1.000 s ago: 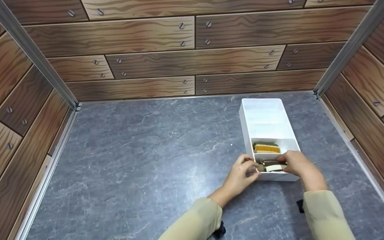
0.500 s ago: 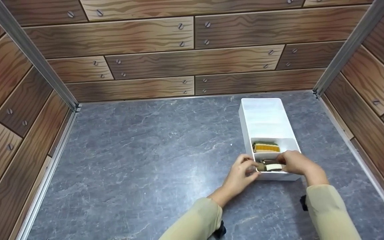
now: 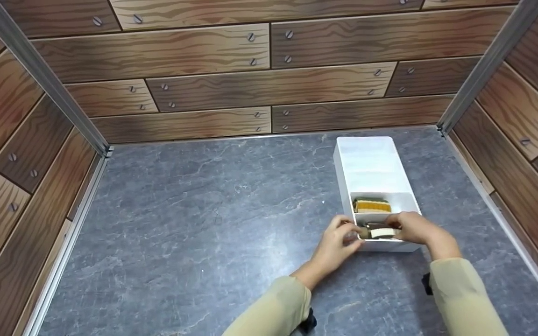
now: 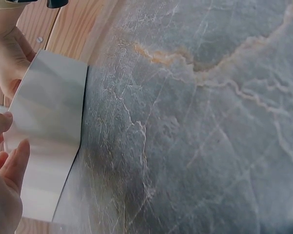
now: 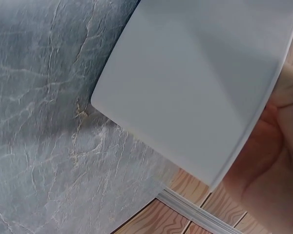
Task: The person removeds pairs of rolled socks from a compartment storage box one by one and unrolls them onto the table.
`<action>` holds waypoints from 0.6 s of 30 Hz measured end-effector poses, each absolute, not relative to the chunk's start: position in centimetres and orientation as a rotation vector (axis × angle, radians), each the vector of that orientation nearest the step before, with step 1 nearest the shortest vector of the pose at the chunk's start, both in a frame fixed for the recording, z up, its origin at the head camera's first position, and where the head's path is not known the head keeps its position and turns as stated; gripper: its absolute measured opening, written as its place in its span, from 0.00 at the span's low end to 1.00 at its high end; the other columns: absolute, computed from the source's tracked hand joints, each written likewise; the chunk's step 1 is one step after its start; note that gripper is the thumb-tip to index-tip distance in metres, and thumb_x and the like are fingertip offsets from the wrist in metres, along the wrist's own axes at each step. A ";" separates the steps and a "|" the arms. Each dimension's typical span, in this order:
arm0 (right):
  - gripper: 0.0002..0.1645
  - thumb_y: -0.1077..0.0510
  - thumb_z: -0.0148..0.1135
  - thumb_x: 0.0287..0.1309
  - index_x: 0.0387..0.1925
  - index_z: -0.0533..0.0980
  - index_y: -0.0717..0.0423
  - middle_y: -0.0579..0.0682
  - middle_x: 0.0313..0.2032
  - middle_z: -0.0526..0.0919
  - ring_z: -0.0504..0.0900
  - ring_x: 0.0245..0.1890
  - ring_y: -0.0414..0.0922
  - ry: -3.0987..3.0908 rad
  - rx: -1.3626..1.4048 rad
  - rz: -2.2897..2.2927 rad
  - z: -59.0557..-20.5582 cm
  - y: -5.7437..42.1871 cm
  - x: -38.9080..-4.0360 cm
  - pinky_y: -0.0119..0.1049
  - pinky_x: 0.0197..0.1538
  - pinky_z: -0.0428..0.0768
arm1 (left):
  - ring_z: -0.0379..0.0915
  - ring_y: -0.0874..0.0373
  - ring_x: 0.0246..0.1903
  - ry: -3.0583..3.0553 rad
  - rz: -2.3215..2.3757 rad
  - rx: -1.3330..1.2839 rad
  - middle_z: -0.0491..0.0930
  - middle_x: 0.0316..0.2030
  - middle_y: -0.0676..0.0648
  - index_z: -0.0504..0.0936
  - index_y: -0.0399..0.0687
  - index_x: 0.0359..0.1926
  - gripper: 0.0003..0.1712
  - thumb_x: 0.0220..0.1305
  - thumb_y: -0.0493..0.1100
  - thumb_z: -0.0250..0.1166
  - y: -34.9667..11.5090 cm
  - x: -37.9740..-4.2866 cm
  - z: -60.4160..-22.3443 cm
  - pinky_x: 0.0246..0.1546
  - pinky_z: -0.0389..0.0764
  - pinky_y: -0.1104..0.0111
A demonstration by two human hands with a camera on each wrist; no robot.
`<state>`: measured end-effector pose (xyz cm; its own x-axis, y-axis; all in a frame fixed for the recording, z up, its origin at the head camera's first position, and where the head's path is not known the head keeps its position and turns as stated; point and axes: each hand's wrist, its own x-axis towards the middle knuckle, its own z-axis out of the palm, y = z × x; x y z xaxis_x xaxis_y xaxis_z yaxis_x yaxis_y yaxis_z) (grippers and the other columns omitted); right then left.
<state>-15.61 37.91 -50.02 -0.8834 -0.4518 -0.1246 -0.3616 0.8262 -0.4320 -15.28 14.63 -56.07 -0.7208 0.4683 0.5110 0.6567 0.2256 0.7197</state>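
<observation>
The brown-and-white roll (image 3: 382,233) lay in the nearest compartment of the white box (image 3: 372,179), its pale band turned up and its darker end toward the left. At that left end was the left hand (image 3: 336,243), its fingers bent over the box's near left corner, the thumb low by the front wall and a gap between thumb and forefinger; whether the fingertips pinched the roll or only touched it could not be told. The right hand (image 3: 417,228) reached over the box's right edge with thumb and fingers curled in, pinching the roll's right end, though the fingertips were partly hidden. In the next compartment back, behind a thin divider, a green-and-yellow striped roll (image 3: 372,206) sat toward the left side, apart from both hands. The box stood lengthwise on the right part of the grey marbled table (image 3: 213,224), short of the plank-patterned back wall (image 3: 213,51). Both arms wore tan sleeves (image 3: 273,305), with a black device (image 3: 307,322) showing beneath each wrist.
</observation>
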 end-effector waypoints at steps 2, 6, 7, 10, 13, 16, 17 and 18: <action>0.11 0.72 0.65 0.41 0.32 0.81 0.64 0.49 0.27 0.81 0.73 0.26 0.42 2.778 -0.624 -0.603 -50.0 37.9 -15.6 0.40 0.30 0.74 | 0.70 0.64 0.46 -2.300 -1.501 -1.073 0.72 0.45 0.47 0.83 0.42 0.38 0.09 0.54 0.37 0.71 14.6 -15.3 -56.1 0.50 0.69 0.82; 0.11 0.71 0.66 0.41 0.33 0.81 0.65 0.50 0.28 0.82 0.76 0.28 0.44 2.762 -0.599 -0.610 -49.8 37.8 -15.7 0.42 0.33 0.76 | 0.70 0.63 0.46 -2.284 -1.471 -1.073 0.72 0.44 0.47 0.83 0.43 0.37 0.09 0.54 0.37 0.71 14.7 -15.4 -56.2 0.50 0.69 0.82; 0.11 0.71 0.66 0.42 0.33 0.81 0.65 0.50 0.29 0.82 0.76 0.28 0.44 2.759 -0.590 -0.612 -49.8 37.9 -15.7 0.43 0.33 0.76 | 0.70 0.63 0.46 -2.283 -1.463 -1.072 0.72 0.44 0.47 0.83 0.43 0.37 0.09 0.54 0.37 0.71 14.7 -15.5 -56.2 0.51 0.69 0.82; 0.12 0.70 0.67 0.43 0.35 0.81 0.65 0.51 0.30 0.83 0.78 0.30 0.46 2.755 -0.589 -0.638 -49.9 38.1 -15.7 0.44 0.34 0.77 | 0.70 0.64 0.46 -2.284 -1.454 -1.068 0.73 0.44 0.47 0.83 0.44 0.37 0.09 0.54 0.38 0.71 14.7 -15.5 -56.3 0.51 0.68 0.81; 0.13 0.68 0.69 0.43 0.36 0.81 0.65 0.52 0.32 0.84 0.80 0.31 0.47 2.758 -0.594 -0.694 -50.1 38.5 -15.6 0.44 0.36 0.78 | 0.70 0.64 0.45 -2.296 -1.464 -1.062 0.73 0.44 0.47 0.83 0.44 0.38 0.09 0.54 0.38 0.71 14.7 -15.4 -56.2 0.51 0.68 0.81; 0.15 0.66 0.70 0.44 0.38 0.83 0.65 0.54 0.34 0.85 0.81 0.32 0.47 2.768 -0.583 -0.754 -50.4 38.9 -15.5 0.42 0.35 0.79 | 0.70 0.64 0.46 -2.309 -1.484 -1.053 0.72 0.44 0.47 0.83 0.44 0.38 0.10 0.54 0.39 0.72 14.6 -15.4 -56.2 0.52 0.69 0.81; 0.15 0.66 0.70 0.44 0.38 0.83 0.66 0.55 0.34 0.85 0.81 0.32 0.47 2.769 -0.569 -0.774 -50.4 39.0 -15.4 0.41 0.35 0.79 | 0.70 0.65 0.46 -2.314 -1.476 -1.050 0.72 0.45 0.48 0.83 0.44 0.38 0.10 0.54 0.39 0.72 14.6 -15.3 -56.2 0.52 0.69 0.81; 0.16 0.65 0.71 0.44 0.39 0.83 0.66 0.56 0.35 0.85 0.81 0.32 0.47 2.774 -0.555 -0.787 -50.5 39.0 -15.4 0.41 0.35 0.79 | 0.70 0.65 0.46 -2.319 -1.480 -1.047 0.72 0.45 0.48 0.83 0.44 0.38 0.10 0.54 0.39 0.72 14.6 -15.3 -56.1 0.52 0.68 0.81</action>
<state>-15.37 39.02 -50.48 -0.9083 -0.4080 -0.0921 -0.2988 0.7872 -0.5395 -15.32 14.63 -56.13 -0.7298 0.4560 0.5094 0.6541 0.2487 0.7144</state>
